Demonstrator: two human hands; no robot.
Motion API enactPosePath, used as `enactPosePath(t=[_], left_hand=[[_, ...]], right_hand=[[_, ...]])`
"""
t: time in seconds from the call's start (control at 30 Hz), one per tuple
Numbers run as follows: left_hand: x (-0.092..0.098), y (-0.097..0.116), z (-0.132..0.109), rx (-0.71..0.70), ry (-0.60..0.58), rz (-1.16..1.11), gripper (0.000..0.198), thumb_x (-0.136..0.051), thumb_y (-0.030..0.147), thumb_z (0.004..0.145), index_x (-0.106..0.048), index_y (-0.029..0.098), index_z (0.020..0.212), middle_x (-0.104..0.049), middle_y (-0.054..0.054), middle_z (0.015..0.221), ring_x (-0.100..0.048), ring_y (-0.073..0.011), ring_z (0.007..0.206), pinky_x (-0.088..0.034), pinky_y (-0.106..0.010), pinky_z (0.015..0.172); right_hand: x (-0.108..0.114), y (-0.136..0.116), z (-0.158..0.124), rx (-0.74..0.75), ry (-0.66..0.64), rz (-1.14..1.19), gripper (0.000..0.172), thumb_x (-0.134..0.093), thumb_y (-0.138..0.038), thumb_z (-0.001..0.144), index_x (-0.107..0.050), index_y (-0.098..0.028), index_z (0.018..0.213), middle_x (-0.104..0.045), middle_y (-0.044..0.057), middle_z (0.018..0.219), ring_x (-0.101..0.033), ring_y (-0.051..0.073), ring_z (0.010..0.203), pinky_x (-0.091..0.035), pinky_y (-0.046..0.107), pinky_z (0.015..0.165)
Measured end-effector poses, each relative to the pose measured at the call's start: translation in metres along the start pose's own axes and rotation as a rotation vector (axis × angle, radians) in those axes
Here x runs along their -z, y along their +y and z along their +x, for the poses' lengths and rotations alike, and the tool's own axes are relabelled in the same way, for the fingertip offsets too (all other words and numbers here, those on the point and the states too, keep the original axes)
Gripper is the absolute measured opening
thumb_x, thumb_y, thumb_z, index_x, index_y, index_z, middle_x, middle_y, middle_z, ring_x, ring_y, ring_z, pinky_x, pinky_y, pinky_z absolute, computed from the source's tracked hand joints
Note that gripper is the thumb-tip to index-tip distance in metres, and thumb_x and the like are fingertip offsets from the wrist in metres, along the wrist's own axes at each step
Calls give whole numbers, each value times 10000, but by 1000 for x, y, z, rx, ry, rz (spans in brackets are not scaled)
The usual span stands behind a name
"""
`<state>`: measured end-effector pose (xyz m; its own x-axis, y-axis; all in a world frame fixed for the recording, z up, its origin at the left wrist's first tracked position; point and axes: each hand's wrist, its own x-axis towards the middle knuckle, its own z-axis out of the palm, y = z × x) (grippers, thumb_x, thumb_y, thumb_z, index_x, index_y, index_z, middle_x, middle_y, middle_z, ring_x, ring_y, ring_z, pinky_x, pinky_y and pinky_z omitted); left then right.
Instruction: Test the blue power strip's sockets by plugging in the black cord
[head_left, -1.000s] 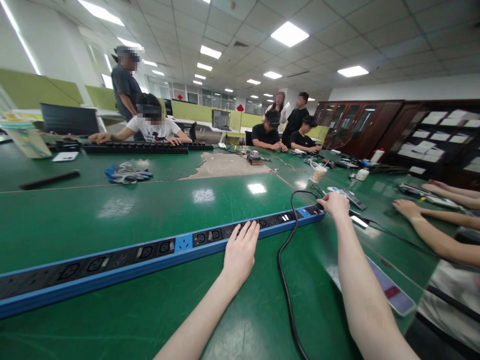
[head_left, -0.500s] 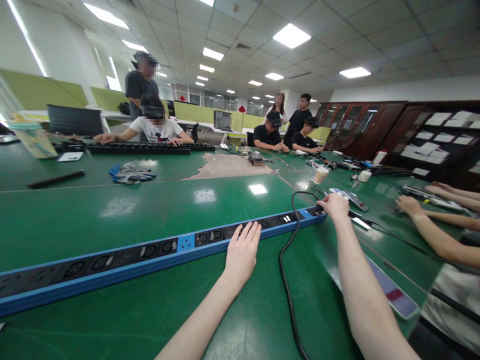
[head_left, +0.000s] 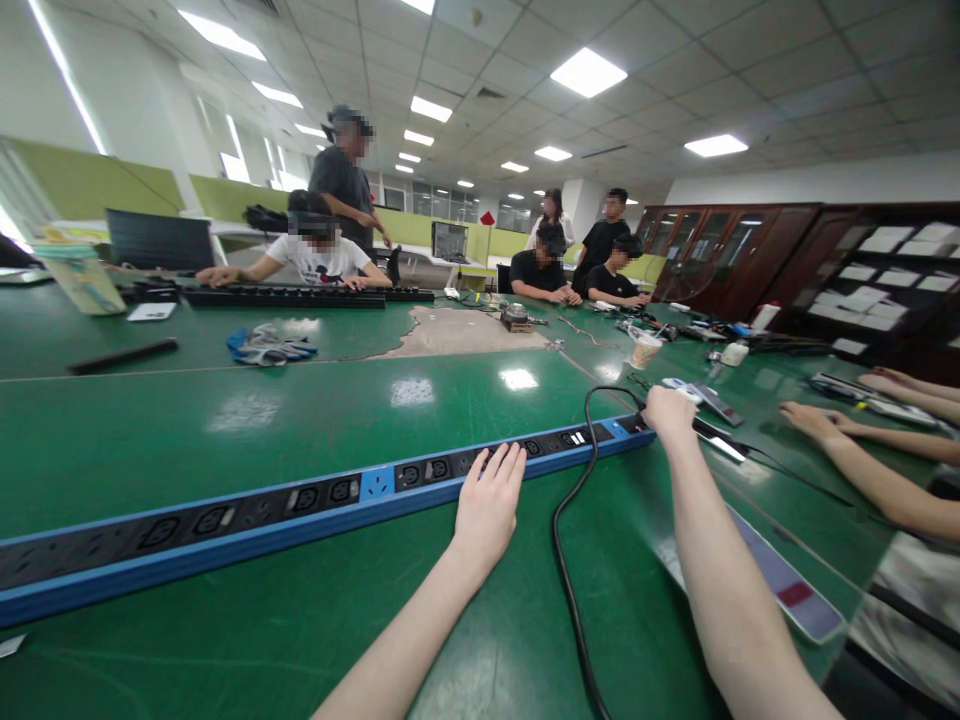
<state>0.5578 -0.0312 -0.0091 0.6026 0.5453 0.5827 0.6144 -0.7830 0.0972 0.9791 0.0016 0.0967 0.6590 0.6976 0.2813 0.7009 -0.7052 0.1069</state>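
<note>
The black cable [head_left: 568, 560] trails nearest me, looping over the strip [head_left: 379, 482]; a snag could tug its end askew. My left hand [head_left: 489, 505] lies with fingers outstretched on the strip, which crosses the table [head_left: 225, 640]; too light a press could let it skid. My right hand [head_left: 670, 412] seems to pinch the cable's end at the strip's right tip. Beyond, a cup [head_left: 645, 351] stands right, another cup [head_left: 81, 282] farther left, contents unclear.

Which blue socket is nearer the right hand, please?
The blue socket toward the right end of the strip; the other sits left of the left hand.
</note>
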Motion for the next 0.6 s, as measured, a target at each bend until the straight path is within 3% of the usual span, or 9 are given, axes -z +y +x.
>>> enactPosePath(t=[0.13,0.4,0.6], left_hand=[[0,0,0,-1,-6,-1,811,-490,11,846,-400,161,1637,-456,-96,1669,-389,-231,1570,-262,-476,1325],[0,0,0,0,7,-12,850,-507,-3,812,-399,170,1637,-461,-98,1666,-395,-227,1566,-262,-477,1323],[-1,0,0,3,12,-2,834,-512,12,827,-400,172,1638,-465,-100,1663,-398,-226,1564,-267,-477,1320]], right_hand=[[6,-6,3,27,-22,-47,374,-645,-174,869,-757,-51,1204,-733,308,1161,-725,402,1131,-573,491,912],[22,9,11,75,-114,-69,369,-782,-325,808,-796,-122,1116,-758,239,1153,-741,366,1084,-592,473,888],[42,0,11,157,-204,-26,373,-861,-386,748,-816,-171,1049,-772,204,1053,-743,366,1041,-597,470,868]])
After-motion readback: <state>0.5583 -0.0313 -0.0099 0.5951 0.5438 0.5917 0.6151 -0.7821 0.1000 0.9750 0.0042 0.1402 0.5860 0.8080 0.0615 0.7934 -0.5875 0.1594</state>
